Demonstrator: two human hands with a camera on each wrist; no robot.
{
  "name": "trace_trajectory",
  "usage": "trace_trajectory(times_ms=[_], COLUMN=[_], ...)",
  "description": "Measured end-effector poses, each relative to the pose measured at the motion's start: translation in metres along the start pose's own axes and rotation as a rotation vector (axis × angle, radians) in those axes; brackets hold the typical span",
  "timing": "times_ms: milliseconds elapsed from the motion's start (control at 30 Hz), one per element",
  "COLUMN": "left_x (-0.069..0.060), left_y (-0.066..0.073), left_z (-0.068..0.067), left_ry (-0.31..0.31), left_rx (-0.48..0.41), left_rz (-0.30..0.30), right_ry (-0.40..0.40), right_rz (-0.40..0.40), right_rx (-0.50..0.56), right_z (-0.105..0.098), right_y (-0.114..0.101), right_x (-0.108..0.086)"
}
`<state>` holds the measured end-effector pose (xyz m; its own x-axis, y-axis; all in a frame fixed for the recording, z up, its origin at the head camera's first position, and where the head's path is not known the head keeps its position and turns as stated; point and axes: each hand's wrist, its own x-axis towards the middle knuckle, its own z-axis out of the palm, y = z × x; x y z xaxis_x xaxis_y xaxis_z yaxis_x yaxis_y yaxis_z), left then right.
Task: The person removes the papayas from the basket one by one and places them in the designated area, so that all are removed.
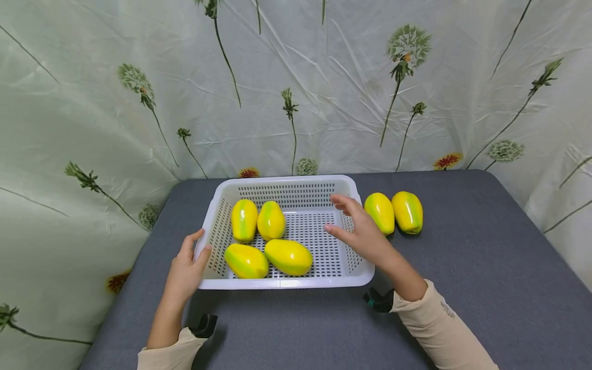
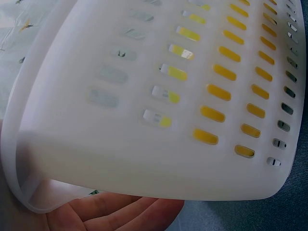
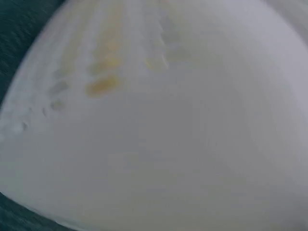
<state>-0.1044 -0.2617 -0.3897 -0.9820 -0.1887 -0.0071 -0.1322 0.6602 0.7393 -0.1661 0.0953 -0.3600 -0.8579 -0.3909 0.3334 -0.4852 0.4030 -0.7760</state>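
A white plastic basket (image 1: 287, 283) with slotted walls stands on the table, and several glossy yellow-green fruits shaped like mangoes (image 1: 289, 257) lie in its left and middle part. My left hand (image 1: 186, 264) grips the basket's left rim, thumb on top; in the left wrist view its fingers (image 2: 130, 211) lie along the outside under the rim. Over the basket's right side hovers my right hand (image 1: 363, 234), fingers spread and holding nothing. Two more such fruits (image 1: 379, 213) lie just right of the basket, beyond that hand. The right wrist view shows only the blurred basket wall (image 3: 168, 144).
The table has a dark grey cloth cover (image 1: 485, 257). Behind it hangs a pale curtain (image 1: 342, 103) printed with dandelions, close to the table's back edge and left side. Dark straps (image 1: 380, 300) sit at both wrists.
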Motion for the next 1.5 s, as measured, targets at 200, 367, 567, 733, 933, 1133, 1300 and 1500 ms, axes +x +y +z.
trace_trajectory(times_ms=[200,367,567,733,933,1133,1300,1500], left_x=[-0.001,0.0,0.001,0.002,0.002,0.001,0.001,0.001], left_y=[0.0,-0.002,0.0,0.001,0.001,0.001,0.001,0.0], left_z=[-0.002,-0.002,-0.002,-0.003,-0.002,-0.003,-0.002,0.0], left_ry=[-0.006,-0.004,-0.004,-0.008,0.019,-0.002,-0.011,-0.006], left_rx=[0.0,0.002,-0.002,-0.002,0.006,0.005,0.008,0.002], left_rz=[-0.008,-0.011,-0.009,-0.003,0.006,-0.004,-0.007,0.0], right_ry=[-0.079,-0.132,-0.236,-0.334,-0.408,-0.486,-0.545,-0.598], right_rz=[-0.043,-0.068,-0.029,0.025,0.075,0.145,0.166,0.183], right_rx=[-0.05,-0.063,-0.081,-0.092,-0.1,-0.056,-0.068,-0.13], right_z=[0.02,0.032,0.046,0.054,0.058,0.063,0.063,0.063], right_y=[-0.01,-0.017,-0.019,-0.017,-0.013,-0.008,-0.006,-0.005], right_x=[0.006,0.012,0.019,0.022,0.024,0.026,0.024,0.022])
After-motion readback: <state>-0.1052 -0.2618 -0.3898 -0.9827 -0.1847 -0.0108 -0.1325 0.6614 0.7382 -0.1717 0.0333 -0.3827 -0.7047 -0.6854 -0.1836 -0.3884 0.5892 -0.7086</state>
